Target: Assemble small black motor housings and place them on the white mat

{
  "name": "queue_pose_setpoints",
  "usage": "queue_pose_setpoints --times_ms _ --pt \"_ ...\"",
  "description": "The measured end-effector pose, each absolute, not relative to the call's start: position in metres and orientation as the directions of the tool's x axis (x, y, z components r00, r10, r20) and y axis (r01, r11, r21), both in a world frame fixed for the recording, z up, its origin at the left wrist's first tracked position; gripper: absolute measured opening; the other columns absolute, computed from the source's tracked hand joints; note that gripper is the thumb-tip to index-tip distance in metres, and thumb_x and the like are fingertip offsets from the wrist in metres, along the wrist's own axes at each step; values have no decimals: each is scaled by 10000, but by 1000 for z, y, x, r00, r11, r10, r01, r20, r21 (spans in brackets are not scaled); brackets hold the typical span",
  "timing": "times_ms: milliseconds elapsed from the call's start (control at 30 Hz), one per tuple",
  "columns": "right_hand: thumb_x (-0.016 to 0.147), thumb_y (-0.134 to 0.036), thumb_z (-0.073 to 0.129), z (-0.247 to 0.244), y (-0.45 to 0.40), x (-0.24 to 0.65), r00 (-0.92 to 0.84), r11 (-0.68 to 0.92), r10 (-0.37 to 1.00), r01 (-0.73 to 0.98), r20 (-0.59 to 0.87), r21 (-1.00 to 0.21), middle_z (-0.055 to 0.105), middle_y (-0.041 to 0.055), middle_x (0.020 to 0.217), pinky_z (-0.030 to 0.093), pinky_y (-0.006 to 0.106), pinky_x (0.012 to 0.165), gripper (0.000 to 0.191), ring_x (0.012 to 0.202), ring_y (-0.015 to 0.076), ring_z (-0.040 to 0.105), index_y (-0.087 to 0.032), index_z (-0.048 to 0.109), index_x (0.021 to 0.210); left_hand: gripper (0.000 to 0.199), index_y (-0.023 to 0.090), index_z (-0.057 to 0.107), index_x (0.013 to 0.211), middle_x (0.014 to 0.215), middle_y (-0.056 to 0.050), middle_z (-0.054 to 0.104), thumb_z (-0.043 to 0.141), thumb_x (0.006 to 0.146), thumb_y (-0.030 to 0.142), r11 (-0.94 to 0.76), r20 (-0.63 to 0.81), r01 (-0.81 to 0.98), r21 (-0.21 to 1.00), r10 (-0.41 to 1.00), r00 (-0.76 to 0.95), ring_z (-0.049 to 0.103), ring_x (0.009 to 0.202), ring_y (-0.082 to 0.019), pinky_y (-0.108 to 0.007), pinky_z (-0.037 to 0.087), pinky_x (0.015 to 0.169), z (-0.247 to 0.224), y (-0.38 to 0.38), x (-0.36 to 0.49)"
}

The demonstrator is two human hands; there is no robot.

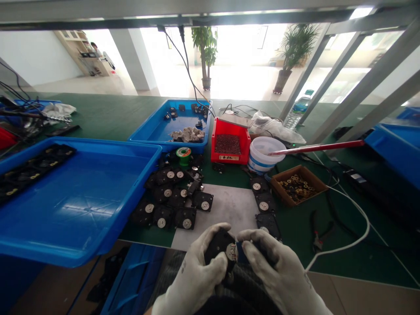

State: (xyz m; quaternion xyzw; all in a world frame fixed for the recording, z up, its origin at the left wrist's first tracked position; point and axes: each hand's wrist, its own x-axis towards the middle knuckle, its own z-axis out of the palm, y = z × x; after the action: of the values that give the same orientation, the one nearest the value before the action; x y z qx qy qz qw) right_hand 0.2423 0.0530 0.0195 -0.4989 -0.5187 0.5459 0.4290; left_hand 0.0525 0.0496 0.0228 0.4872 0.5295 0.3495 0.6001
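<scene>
In the head view, my left hand (200,267), in a white glove, grips a black square plastic part (219,247) with a round silver disc (231,252) on its edge. My right hand (274,262), gloved too, is closed with its fingertips pinched beside that disc. A small dark blue piece (242,253) shows at these fingertips; most of it is hidden, and I cannot tell whether it touches the disc. Similar black parts with silver discs (185,218) lie bunched left of the white sheet (226,205). Several more (263,202) form a column along its right side.
A large blue tray (82,175) stands left, with another blue tray (170,105) behind. Nearby are a green solder spool (183,156), a red bin (229,156) of small pieces, a white tub (262,153), a cardboard box (285,197) of brass rings and cutting pliers (317,236).
</scene>
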Motion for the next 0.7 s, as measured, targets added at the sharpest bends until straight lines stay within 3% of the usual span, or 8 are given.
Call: queue_pose_setpoints --times_ms 200,300,500,700 --pt "966 -419 661 33 49 235 -28 -68 997 116 -72 -991 738 33 867 584 212 807 226 867 192 725 -205 730 940 587 162 612 1348 1105 -98 738 614 790 343 295 -309 98 950 932 189 683 1115 -330 -340 575 829 26 51 54" --pt "963 -437 668 35 51 236 -48 -68 996 116 -74 -991 743 37 873 586 211 806 243 872 192 727 -204 733 936 591 166 608 1360 1082 -90 741 609 792 331 288 -303 103 952 933 192 687 1112 -323 -328 579 816 27 52 53" --pt "905 -645 691 17 58 247 -161 -127 977 71 -137 -989 758 62 844 623 251 796 466 855 222 748 -187 770 935 549 185 616 1359 1136 -81 742 612 821 290 272 -286 97 958 938 198 704 1087 -296 -334 583 879 22 51 52" --pt "919 -601 689 10 59 247 -142 -106 983 72 -115 -992 761 55 835 627 245 782 410 833 213 751 -197 762 931 563 173 630 1341 1146 -88 752 613 788 278 274 -288 94 957 940 185 688 1134 -312 -347 581 912 23 52 51"
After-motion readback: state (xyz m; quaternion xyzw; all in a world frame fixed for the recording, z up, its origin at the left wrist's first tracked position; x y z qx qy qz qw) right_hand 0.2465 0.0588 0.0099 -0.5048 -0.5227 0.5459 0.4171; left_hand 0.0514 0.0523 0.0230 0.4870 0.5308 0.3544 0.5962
